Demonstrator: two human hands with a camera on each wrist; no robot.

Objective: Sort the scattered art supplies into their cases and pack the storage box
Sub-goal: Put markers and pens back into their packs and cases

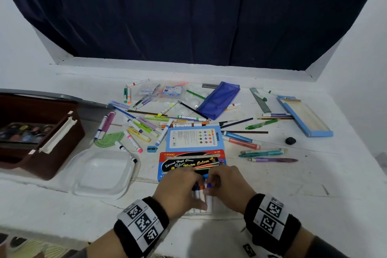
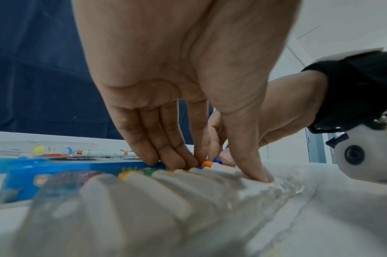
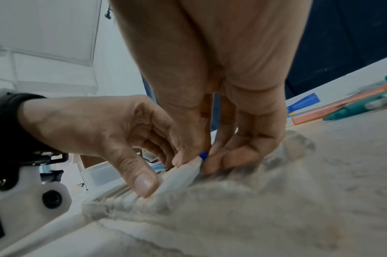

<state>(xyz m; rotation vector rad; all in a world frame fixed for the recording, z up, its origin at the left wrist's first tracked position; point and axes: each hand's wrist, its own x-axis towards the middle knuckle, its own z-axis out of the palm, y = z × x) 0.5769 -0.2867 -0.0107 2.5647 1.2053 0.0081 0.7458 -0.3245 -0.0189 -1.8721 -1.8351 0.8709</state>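
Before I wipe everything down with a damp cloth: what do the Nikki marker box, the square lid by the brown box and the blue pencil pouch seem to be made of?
Nikki marker box: printed card, slightly glossy, probably; flat folded faces.
Square lid: clear, smooth plastic; the table shows through.
Blue pencil pouch: looks like soft, semi-sheer mesh or nylon fabric; it sags.

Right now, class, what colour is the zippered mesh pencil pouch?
Blue; the zippered mesh pencil pouch shows best in the head view.
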